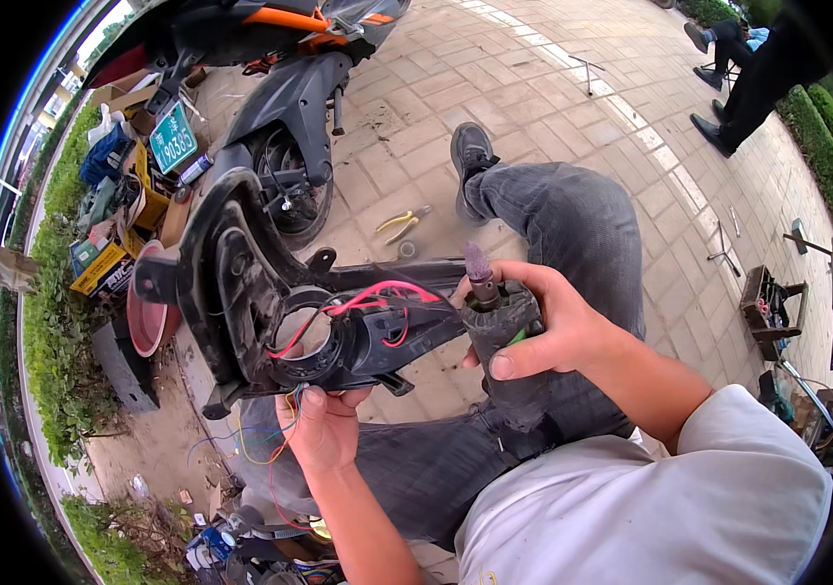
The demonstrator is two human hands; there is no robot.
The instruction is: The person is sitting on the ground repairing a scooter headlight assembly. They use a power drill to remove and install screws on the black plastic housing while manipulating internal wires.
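Observation:
Over my lap is a black plastic scooter housing [226,263] with a round hole and red wires [382,295] running across it. My left hand [324,429] grips its lower edge, fingers under it and thumb next to thin coloured wires [280,444] that hang down. My right hand [558,322] is wrapped round a dark, worn die grinder [514,375], held upright. A purple, pointed grinding stone [478,261] sits in its collet, close to the housing's right end. I cannot tell whether the stone touches the plastic.
A scooter [290,107] stands ahead on the left. Yellow-handled pliers [403,224] lie on the paving near my shoe [473,156]. Boxes and parts [138,195] and a red basin [148,312] are at the left. At the right stand a tool tray [772,307] and a bystander [767,78].

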